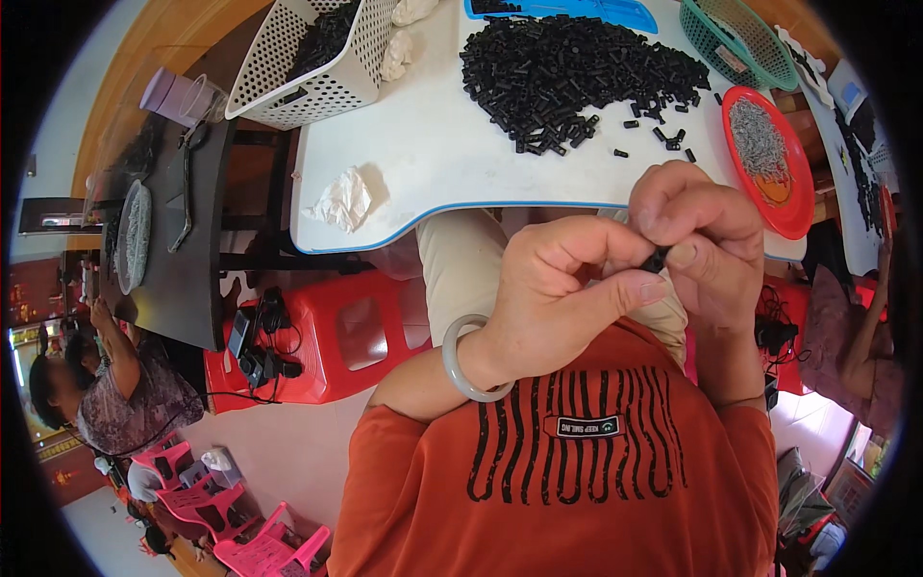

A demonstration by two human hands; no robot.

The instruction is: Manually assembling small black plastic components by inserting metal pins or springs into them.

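Observation:
Both my hands meet in front of my chest, just past the table's near edge. My left hand, with a pale bangle at the wrist, pinches a small black plastic part between thumb and forefinger. From the other side my right hand closes its thumb and curled fingers on the same part, most of which the fingertips hide. Beyond them a large heap of short black tubular plastic pieces lies on the white table. Several loose pieces lie at its near right side.
A red plate of small silvery metal pieces stands at the right edge. White basket, crumpled tissue, blue tray and green basket are around the heap. A red stool stands left; other people sit at both sides.

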